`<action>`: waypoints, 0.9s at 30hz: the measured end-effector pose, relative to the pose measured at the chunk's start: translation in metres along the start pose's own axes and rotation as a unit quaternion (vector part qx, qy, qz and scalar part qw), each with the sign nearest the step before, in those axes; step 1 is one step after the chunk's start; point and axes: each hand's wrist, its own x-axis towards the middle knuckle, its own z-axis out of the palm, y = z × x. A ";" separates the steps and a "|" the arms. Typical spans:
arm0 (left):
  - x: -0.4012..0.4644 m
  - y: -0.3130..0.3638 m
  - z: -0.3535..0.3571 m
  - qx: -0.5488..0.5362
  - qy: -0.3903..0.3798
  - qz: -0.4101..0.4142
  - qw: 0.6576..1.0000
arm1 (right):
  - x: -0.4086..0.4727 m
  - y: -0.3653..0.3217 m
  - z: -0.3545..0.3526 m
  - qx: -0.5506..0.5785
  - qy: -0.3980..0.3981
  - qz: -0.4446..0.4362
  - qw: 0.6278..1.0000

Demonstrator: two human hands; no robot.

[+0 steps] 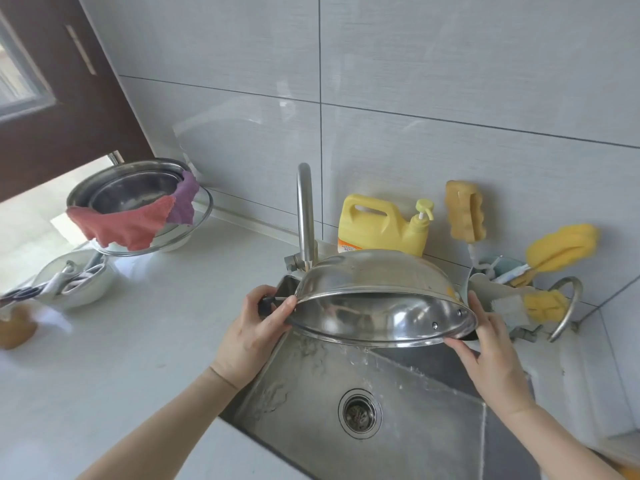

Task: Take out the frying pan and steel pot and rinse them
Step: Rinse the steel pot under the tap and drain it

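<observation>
A shiny steel pot [374,285] hangs tipped over above the steel sink [311,386], its mouth facing down and toward me. Water runs off its lower rim into the basin. My left hand [252,330] grips the pot's black left handle. My right hand [491,355] holds the rim and black handle on the right side. The steel faucet [305,216] rises just behind the pot. No frying pan can be seen.
A yellow detergent jug [377,226] stands behind the pot. Sponges [561,249] and a caddy sit at the right. On the white counter [138,341], left: stacked steel bowls [135,188] draped with cloths, a white bowl [76,282] holding utensils. Sink drain [360,412].
</observation>
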 end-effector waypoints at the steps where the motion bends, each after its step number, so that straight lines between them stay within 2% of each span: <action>1: -0.001 -0.001 -0.001 -0.001 0.000 -0.001 1.000 | 0.000 -0.002 -0.001 0.003 -0.006 -0.003 1.000; 5: -0.012 -0.006 -0.001 -0.012 -0.014 -0.025 1.000 | -0.003 -0.007 0.002 0.003 -0.038 -0.004 0.999; 9: -0.033 -0.014 0.003 -0.058 -0.116 -0.128 0.983 | -0.012 -0.005 0.013 0.006 -0.123 0.026 0.992; 13: -0.043 -0.033 0.008 -0.109 -0.245 -0.225 0.936 | -0.018 -0.004 0.027 0.051 -0.208 0.054 0.975; 17: -0.036 -0.050 0.009 -0.156 -0.338 -0.272 0.887 | -0.014 -0.009 0.036 0.092 -0.257 0.122 0.954; 23: -0.015 -0.066 0.006 -0.176 -0.385 -0.306 0.852 | 0.005 -0.012 0.038 0.133 -0.274 0.147 0.941; 25: -0.007 -0.069 0.002 -0.203 -0.403 -0.336 0.827 | 0.011 -0.016 0.035 0.156 -0.280 0.175 0.931; 27: 0.002 -0.071 -0.005 -0.243 -0.437 -0.375 0.781 | 0.017 -0.020 0.030 0.187 -0.305 0.221 0.907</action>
